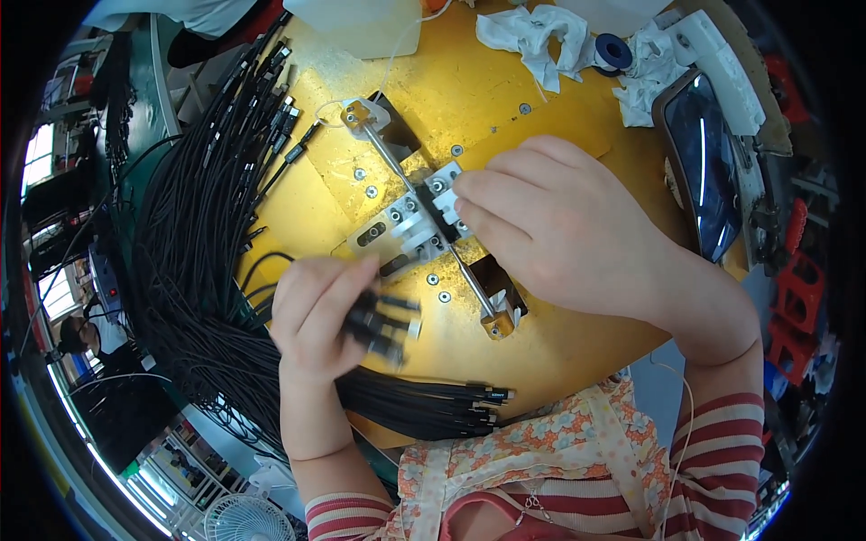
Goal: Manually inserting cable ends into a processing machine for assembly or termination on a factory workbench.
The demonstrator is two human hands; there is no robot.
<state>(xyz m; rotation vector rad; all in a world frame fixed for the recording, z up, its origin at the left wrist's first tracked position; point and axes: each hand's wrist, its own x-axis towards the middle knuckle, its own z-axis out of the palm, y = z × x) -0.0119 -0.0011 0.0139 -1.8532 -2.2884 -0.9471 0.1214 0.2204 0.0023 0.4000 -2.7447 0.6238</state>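
Cables [374, 332] bunch in the left hand [311, 316] of a worker in a flowered apron [514, 437], held over a gold-coloured desk [577, 350] between its near edge and the metal clamp [419, 225] at its middle. The left fingers close around the bunch, its plugs blurred and pointing right. The right hand [559, 230] rests at the clamp's right side, fingers curled and fingertips against it; whether they pinch anything cannot be told. A metal rod [465, 272] crosses the clamp.

Work appears under way rather than complete. A large bundle [185, 194] of black cables lies along the desk's left edge, and a smaller bundle [410, 403], plugs facing right, lies along the near edge beside the apron. Nothing visible sets handled cables apart from those left, so no count is possible. Whether a cable sits in the clamp is hidden. Crumpled tissue [532, 41] and a dark spool [613, 54] lie toward the far right corner.
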